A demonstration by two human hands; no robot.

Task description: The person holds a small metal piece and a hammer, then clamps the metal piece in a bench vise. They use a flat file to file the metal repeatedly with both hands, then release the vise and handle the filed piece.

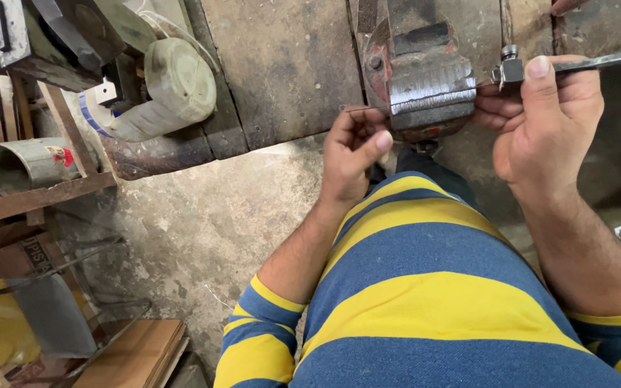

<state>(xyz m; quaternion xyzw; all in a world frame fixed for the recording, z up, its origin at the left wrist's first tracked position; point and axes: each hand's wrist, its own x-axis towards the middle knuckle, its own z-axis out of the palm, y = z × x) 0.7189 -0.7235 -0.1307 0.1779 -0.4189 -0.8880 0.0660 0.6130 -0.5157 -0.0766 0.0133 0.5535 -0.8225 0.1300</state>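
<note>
— Clamping, is it? List what I have.

— Item one: my left hand (353, 147), fingers pinched on a thin dark metal wire (362, 110), its far end meeting the worn grey steel bench vise (425, 86) just beside my fingertips.

— And the other?

— Item two: my right hand (540, 118), wrapped around the vise's slim steel handle bar (598, 62), thumb over its knurled end.

— Step?

— I judge the wire is being set in the jaws. Next calls for holding it level while turning the bar gently.
</note>
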